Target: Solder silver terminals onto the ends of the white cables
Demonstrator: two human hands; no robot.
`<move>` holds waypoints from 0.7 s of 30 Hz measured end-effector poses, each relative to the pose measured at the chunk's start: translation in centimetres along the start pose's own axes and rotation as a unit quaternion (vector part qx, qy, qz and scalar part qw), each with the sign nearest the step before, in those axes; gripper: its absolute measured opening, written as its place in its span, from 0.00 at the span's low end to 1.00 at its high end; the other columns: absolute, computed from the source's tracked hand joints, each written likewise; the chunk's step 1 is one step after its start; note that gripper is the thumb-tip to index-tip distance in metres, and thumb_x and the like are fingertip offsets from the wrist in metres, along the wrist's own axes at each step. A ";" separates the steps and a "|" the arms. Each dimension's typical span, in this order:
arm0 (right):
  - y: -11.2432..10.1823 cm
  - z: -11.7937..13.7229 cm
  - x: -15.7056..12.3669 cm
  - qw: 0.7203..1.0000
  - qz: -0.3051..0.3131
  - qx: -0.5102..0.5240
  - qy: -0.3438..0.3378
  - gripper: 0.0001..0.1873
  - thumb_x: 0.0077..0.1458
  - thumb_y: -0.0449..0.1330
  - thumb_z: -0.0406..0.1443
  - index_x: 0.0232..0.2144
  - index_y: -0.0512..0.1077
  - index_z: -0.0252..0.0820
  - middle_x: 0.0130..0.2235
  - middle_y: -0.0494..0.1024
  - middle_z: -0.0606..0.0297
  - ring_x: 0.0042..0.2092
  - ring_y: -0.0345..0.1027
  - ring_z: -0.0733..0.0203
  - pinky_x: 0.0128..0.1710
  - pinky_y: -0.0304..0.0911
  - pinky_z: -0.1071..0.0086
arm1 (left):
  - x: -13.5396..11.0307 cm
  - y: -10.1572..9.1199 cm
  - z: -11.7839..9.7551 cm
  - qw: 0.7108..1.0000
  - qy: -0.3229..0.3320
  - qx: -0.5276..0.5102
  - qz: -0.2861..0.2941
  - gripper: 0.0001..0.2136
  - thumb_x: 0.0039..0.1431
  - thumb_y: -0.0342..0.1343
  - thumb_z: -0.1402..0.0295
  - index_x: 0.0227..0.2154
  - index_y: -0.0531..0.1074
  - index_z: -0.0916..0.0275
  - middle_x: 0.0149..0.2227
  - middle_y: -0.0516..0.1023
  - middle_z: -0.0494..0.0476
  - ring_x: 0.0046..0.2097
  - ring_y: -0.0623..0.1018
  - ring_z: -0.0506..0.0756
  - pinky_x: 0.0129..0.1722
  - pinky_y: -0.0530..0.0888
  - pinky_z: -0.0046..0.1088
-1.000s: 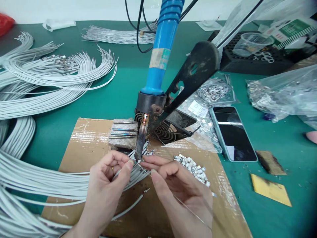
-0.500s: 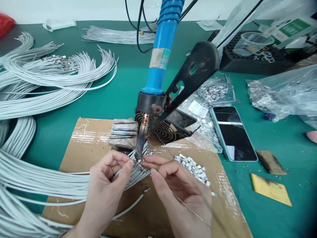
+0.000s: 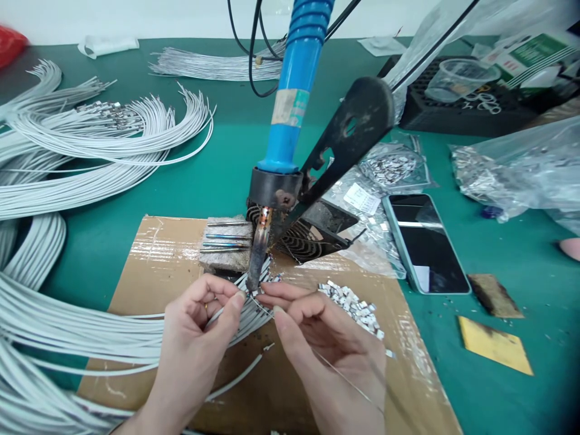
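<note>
Two bare hands meet under the tip of a blue soldering iron (image 3: 290, 109), above the middle of a cardboard sheet (image 3: 145, 254) on a green counter (image 3: 235, 130). Thumb and forefinger of the left hand (image 3: 199, 338) are pinched together just left of the tip; what sits between them is too small to tell. Gripped between the right hand's (image 3: 330, 350) thumb and fingers, a thin wire (image 3: 342, 377) runs from just below the tip back across the palm, while two fingertips reach close to the tip's right side. White cables (image 3: 90, 329) come in over the cardboard's left edge and pass behind the left hand, their ends bunched around the tip. A heap of small metal pieces (image 3: 351, 305) lies near the cardboard's right edge. Toward its far edge stand a grey block (image 3: 226, 263) and a black fan (image 3: 301, 238). Beyond the right edge, a phone (image 3: 426, 241) and a yellow pad (image 3: 496, 346) lie on the counter.
</note>
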State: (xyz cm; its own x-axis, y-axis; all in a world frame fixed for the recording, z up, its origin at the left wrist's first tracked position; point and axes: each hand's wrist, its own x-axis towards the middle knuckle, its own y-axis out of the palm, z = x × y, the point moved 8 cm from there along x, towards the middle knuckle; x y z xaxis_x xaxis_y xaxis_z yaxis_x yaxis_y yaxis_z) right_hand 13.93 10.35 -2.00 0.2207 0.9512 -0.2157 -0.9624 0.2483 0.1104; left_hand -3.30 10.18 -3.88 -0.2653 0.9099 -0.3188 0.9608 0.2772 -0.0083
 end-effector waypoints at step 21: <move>0.1 -0.1 -0.1 1.000 0.001 0.006 0.008 0.12 0.55 0.69 0.35 0.22 0.75 0.46 0.40 0.87 0.64 0.42 0.84 0.57 0.45 0.79 0.69 | -0.5 0.0 -0.6 0.998 -0.016 -0.036 -0.052 0.06 0.49 0.72 0.71 0.24 0.79 0.62 0.23 0.78 0.49 0.24 0.69 0.47 0.23 0.65 0.18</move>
State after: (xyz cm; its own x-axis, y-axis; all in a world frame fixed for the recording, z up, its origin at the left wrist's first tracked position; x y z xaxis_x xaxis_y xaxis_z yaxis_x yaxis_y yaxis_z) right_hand 13.79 10.28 -2.12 0.2165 0.9488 -0.2301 -0.9606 0.2491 0.1233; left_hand -3.21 9.96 -3.12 -0.3602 0.8646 -0.3503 0.9193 0.3927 0.0240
